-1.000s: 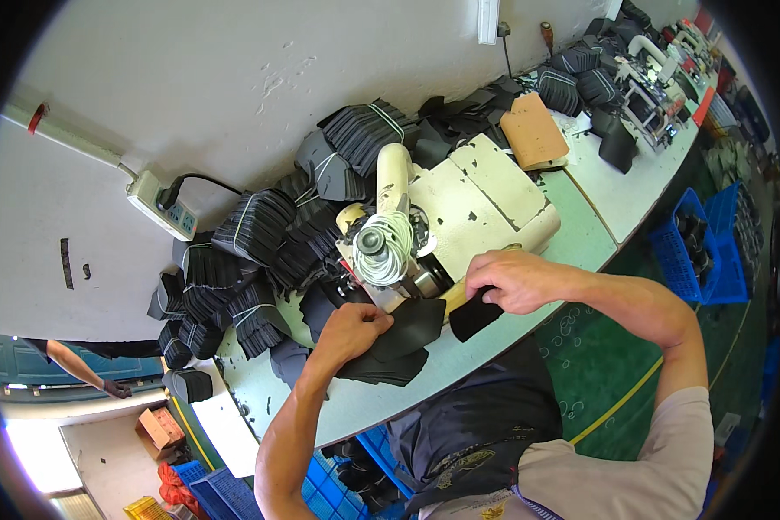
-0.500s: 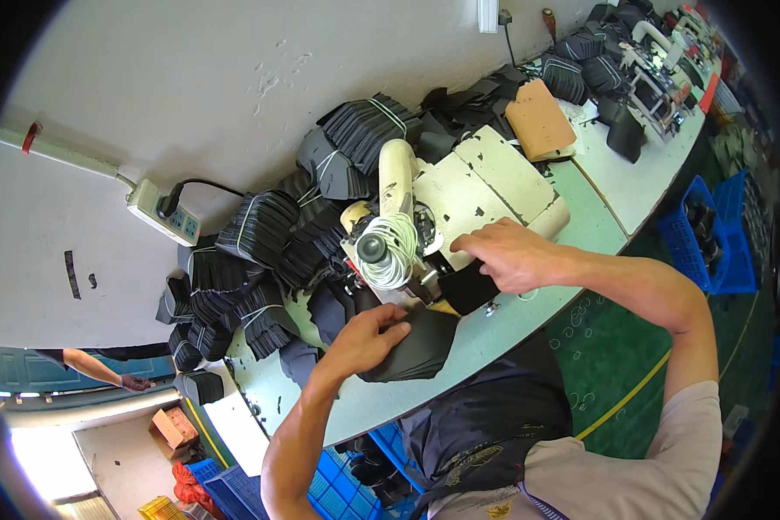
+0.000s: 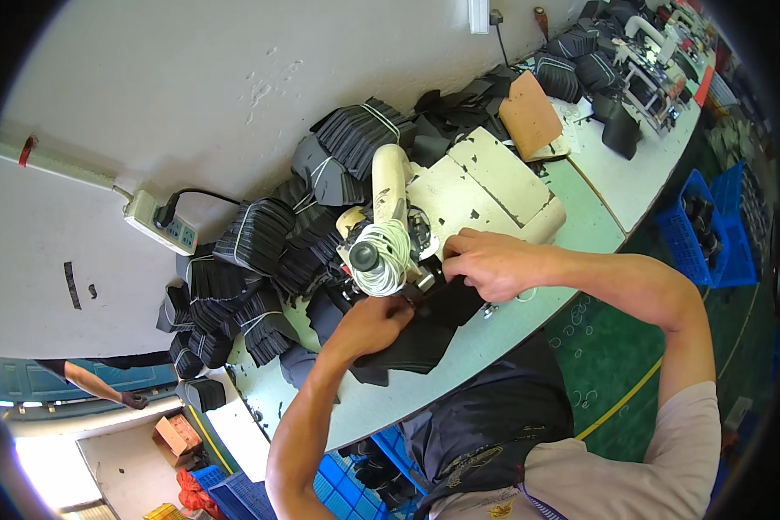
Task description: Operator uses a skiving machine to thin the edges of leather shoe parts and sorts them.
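The right grip [image 3: 494, 266] is closed, its fingertips pinching the upper edge of a black piece [image 3: 461, 302], which hangs just below it, toward the left grip [image 3: 374, 329]. The left grip's fingers are bent in beside the sewing machine [image 3: 485, 195]; I cannot tell whether they hold anything. A dark stack [image 3: 412, 349] lies below and right of them, near the front edge of the tabletop [image 3: 364, 412]. Bare surface spreads below the left grip; tied bundles [image 3: 258, 230] crowd its upper left. The machine body closes off room just above the right grip.
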### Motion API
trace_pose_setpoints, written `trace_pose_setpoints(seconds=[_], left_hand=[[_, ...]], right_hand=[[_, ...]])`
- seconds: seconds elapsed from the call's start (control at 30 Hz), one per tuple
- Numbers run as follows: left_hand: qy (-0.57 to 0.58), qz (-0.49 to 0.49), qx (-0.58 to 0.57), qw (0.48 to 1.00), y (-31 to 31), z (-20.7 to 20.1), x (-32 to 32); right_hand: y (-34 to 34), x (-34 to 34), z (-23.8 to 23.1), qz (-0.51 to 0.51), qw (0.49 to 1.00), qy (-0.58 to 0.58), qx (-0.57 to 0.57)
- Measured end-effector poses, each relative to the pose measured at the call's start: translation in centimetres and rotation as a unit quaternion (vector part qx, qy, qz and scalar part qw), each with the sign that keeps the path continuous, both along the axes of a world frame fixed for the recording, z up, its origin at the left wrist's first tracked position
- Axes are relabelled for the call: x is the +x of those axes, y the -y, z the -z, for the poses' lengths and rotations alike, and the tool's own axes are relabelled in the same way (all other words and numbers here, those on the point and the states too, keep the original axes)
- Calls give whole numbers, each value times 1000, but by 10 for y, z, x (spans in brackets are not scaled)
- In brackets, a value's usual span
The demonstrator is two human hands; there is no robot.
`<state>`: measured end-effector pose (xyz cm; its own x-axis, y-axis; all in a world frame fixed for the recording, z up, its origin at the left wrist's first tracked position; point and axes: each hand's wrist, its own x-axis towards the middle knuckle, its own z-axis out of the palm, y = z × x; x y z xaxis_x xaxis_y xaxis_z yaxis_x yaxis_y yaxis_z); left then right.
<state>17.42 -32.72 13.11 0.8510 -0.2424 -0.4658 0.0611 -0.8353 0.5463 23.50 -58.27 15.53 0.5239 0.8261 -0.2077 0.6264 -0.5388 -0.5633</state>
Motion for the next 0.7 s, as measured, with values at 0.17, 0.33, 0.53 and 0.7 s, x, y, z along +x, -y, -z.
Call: trace_pose_setpoints(seconds=[0.17, 0.33, 0.53, 0.7], left_hand=[[-99, -68, -31, 992, -8, -12, -16], [-74, -73, 23, 994, -1, -18, -7], [-104, -2, -89, 991, -5, -18, 0], [-87, -60, -54, 993, -6, -16, -16]], right_hand=[[6, 1, -4, 35, 998, -1, -53], [21, 19, -25, -23, 993, -107, -48], [-3, 7, 7, -33, 999, -21, 2], [9, 8, 0, 4, 995, -28, -96]])
